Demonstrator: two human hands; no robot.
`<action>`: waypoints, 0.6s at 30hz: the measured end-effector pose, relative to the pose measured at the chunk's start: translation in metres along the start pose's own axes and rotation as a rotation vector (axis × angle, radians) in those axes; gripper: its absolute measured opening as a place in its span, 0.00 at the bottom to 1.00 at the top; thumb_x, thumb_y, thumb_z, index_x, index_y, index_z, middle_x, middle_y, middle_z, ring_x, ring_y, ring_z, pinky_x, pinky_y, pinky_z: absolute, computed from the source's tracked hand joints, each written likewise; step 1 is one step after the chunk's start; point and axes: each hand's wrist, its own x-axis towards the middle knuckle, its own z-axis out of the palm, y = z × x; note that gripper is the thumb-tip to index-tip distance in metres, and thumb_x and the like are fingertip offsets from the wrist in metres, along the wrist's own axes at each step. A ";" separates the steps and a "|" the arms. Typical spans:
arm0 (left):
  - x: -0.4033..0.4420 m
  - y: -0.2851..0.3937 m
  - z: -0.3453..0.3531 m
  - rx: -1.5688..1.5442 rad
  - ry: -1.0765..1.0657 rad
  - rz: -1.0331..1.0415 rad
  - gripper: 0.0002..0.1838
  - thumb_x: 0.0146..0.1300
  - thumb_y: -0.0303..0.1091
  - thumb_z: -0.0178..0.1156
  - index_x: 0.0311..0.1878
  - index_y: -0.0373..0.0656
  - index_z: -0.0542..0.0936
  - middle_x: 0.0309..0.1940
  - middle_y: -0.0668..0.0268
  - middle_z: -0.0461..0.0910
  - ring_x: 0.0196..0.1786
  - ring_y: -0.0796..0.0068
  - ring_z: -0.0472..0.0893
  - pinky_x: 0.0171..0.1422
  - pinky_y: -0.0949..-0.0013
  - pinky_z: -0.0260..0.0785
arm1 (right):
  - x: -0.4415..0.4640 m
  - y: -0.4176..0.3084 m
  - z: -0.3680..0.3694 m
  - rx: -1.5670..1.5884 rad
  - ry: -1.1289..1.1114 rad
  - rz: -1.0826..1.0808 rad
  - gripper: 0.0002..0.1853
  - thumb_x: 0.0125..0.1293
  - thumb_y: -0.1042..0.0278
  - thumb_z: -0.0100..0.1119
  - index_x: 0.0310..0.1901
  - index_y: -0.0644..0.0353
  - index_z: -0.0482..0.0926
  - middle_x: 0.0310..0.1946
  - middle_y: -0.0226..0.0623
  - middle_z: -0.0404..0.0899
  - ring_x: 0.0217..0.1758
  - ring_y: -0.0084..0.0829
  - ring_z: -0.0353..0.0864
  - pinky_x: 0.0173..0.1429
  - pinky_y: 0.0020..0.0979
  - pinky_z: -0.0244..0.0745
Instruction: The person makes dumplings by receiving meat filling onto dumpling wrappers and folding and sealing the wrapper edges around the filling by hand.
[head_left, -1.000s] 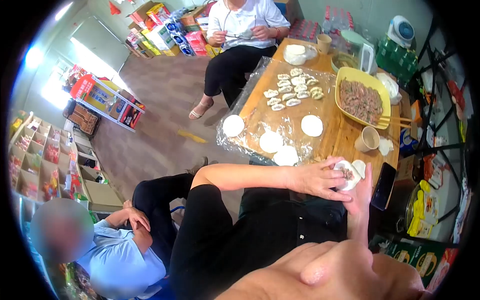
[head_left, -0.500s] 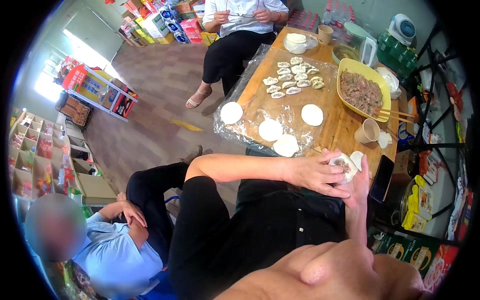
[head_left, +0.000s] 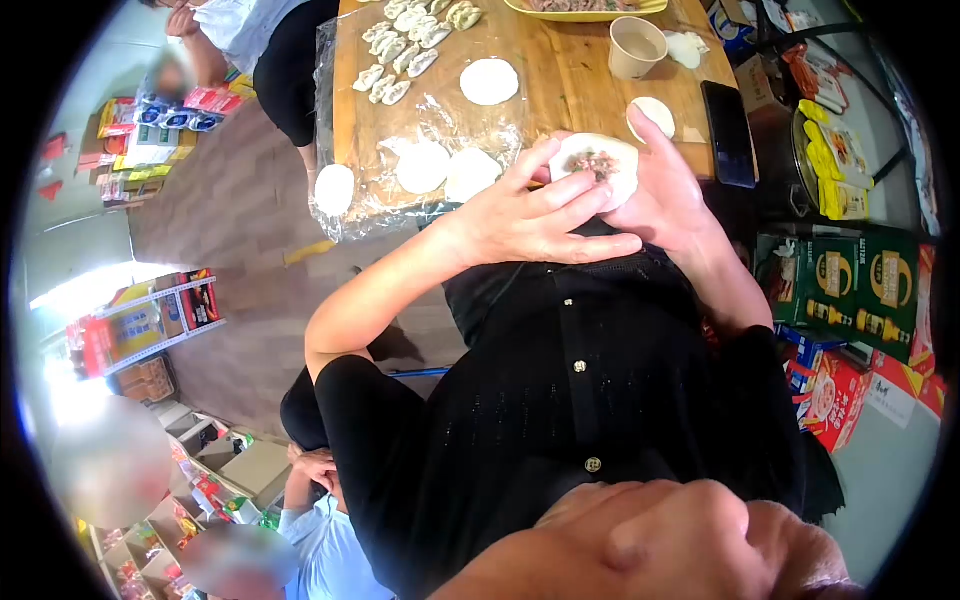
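Observation:
A round dumpling wrapper (head_left: pixel 625 165) with a small heap of meat filling (head_left: pixel 590 165) rests in my right hand (head_left: pixel 670 205), palm up with the thumb raised along its far side. My left hand (head_left: pixel 545 215) reaches across from the left, its fingers bent over the wrapper's near and left edges. The wrapper is still flat and unsealed. Another round wrapper (head_left: pixel 655 118) lies on the wooden table (head_left: pixel 570 95), just behind my right thumb. Nearby on clear plastic film are more wrappers (head_left: pixel 490 82) and several folded dumplings (head_left: pixel 410 40).
Beyond my hands stand a paper cup (head_left: pixel 637 48) and a yellow bowl (head_left: pixel 590 14) of meat filling. A black phone (head_left: pixel 728 135) lies at the table's right edge. Shelves with packets (head_left: pixel 840 170) and boxes flank the right side. Two other people sit to the left.
My view has tilted down and turned, so the table sits higher in the picture and the bowl is partly cut off. Both hands stay at the filled wrapper.

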 end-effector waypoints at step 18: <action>-0.005 0.002 -0.009 -0.031 0.081 0.005 0.27 0.58 0.39 0.67 0.60 0.77 0.74 0.53 0.72 0.76 0.59 0.73 0.73 0.68 0.47 0.62 | 0.004 0.002 0.008 0.124 -0.061 0.011 0.44 0.73 0.33 0.39 0.70 0.71 0.57 0.67 0.64 0.63 0.69 0.56 0.67 0.72 0.49 0.65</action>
